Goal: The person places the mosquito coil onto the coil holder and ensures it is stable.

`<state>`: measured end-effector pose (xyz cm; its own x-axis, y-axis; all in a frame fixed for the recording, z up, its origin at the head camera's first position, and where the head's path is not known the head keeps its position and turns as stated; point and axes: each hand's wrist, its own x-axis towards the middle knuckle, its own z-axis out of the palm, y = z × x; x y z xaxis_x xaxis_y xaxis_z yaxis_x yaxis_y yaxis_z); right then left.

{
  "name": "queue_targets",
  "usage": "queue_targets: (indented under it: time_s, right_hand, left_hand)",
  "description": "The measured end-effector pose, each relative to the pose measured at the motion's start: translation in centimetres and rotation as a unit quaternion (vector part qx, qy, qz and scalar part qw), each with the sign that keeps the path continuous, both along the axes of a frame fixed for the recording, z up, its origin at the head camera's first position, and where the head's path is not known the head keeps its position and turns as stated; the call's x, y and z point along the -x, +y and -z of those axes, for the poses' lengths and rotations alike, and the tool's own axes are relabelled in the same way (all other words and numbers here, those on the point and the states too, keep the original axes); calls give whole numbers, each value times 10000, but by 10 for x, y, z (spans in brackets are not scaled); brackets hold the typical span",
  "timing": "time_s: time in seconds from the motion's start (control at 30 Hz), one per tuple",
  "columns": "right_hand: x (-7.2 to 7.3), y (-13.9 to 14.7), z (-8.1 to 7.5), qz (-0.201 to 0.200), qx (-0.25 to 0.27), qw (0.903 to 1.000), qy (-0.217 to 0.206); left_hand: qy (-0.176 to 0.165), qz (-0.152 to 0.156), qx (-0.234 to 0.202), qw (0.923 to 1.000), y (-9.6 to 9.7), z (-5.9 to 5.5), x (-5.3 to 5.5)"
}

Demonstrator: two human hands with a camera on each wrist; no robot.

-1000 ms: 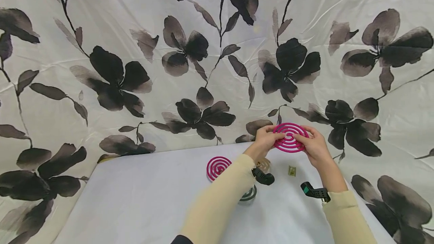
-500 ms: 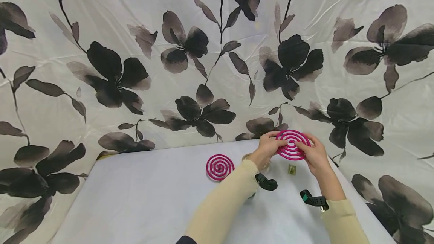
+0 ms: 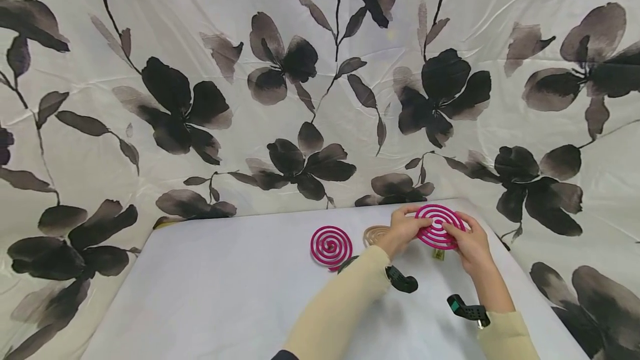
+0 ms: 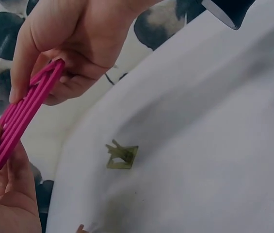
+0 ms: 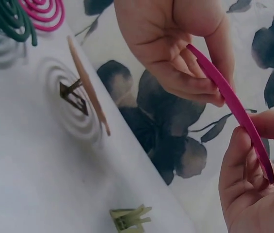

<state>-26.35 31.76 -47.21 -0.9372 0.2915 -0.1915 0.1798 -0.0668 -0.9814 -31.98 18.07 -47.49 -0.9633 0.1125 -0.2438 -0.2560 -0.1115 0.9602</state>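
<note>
A bright pink mosquito coil (image 3: 439, 228) is held up off the table between both hands. My left hand (image 3: 406, 228) pinches its left edge, thumb on the near face and fingers behind. On the opposite edge, my right hand (image 3: 471, 240) pinches it the same way. The right wrist view shows this coil (image 5: 236, 104) edge-on, slightly bowed. Below it on the white table stands a small olive-gold metal coil stand (image 4: 122, 155) with prongs sticking up; in the head view the coil partly covers this stand (image 3: 439, 255).
Left of the hands, a tan coil (image 5: 90, 90) sits raised on a dark metal stand (image 5: 73, 97). Another pink coil (image 3: 331, 246) and a dark green coil (image 5: 10, 22) are beside it; the left sleeve hides much of the green one. A floral cloth (image 3: 300, 71) hangs behind the table (image 3: 215, 282).
Both hands have come down with the pink coil, closer to the table, and it now overlaps the olive-gold stand in the head view. The view has shifted slightly.
</note>
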Motion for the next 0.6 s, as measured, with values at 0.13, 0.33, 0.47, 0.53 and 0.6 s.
queue_targets:
  time_s: [0.13, 0.33, 0.47, 0.53, 0.6]
  right_hand:
    - [-6, 4, 7, 174, 19, 9997, -159]
    - [-10, 8, 14, 240, -9, 9994, -254]
    - [-8, 9, 19, 244, -33, 9992, -314]
    - [-5, 7, 23, 202, -8, 9994, -291]
    - [-1, 5, 26, 123, 24, 9996, -235]
  left_hand:
    - [-43, 88, 30, 9999, 7, 6, -5]
    - [-86, 90, 140, 9998, 12, 13, -7]
    - [-70, 128, 310, 9994, 11, 17, -6]
    - [-64, 116, 349, 9993, 9, 19, -4]
    - [-18, 109, 356, 9993, 5, 22, -2]
